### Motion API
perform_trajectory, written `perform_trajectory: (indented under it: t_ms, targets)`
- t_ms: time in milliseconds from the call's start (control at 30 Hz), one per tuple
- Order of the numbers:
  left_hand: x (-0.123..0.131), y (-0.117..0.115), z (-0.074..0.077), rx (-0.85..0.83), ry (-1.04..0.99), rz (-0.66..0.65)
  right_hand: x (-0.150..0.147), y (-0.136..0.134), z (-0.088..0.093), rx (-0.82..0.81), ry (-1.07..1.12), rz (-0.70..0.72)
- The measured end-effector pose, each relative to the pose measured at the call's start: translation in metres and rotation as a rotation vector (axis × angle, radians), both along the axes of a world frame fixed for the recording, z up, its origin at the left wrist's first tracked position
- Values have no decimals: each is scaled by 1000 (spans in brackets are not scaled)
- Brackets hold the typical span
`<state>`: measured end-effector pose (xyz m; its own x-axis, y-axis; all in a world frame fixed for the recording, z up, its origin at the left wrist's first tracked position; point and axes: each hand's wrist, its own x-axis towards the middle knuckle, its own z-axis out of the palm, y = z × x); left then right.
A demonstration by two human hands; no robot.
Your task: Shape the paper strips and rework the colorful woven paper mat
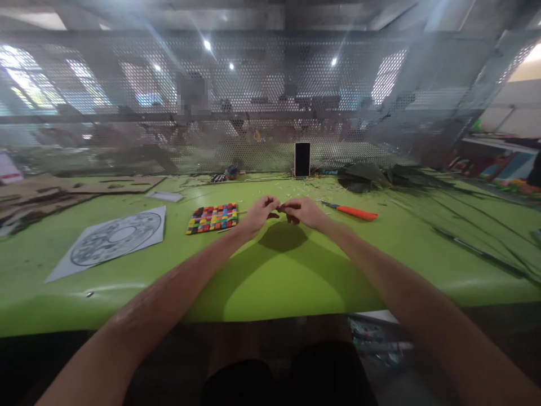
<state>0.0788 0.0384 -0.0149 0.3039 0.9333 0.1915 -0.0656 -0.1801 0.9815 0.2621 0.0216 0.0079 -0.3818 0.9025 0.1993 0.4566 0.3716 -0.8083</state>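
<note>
My left hand [262, 214] and my right hand [303, 212] meet fingertip to fingertip above the green table, casting a shadow below. Both are closed in a pinch; whatever lies between the fingers is too small to make out. Just left of my left hand lies a flat colourful checkered block mat [212, 218], with a thin stick [225, 230] along its near edge. To the right of my right hand rests a utility knife [355, 212] with an orange-red handle, its dark end pointing toward the hands.
A sheet with a printed ring pattern [146, 237] lies left, before cut cardboard [114, 184]. At the back a dark-screened phone [302, 159] stands upright near small scraps. Long dark green leaves [367, 176] spread over the right side. A perforated metal screen [270, 129] rises behind.
</note>
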Motion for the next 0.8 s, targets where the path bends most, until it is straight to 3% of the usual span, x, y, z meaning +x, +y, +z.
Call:
perform_trajectory:
  t_ms: [167,367,667,800]
  targets:
    - [-7,2,3,2,18,-118,1,1,0,-121,141,-17]
    - [-13,8,2,97,130,-198,4,6,-4,-144,96,4]
    - [-14,9,-1,301,373,-82,12,17,-6,14,17,-25]
    - [-13,8,-1,296,436,-115,10,13,-5,69,-19,-22]
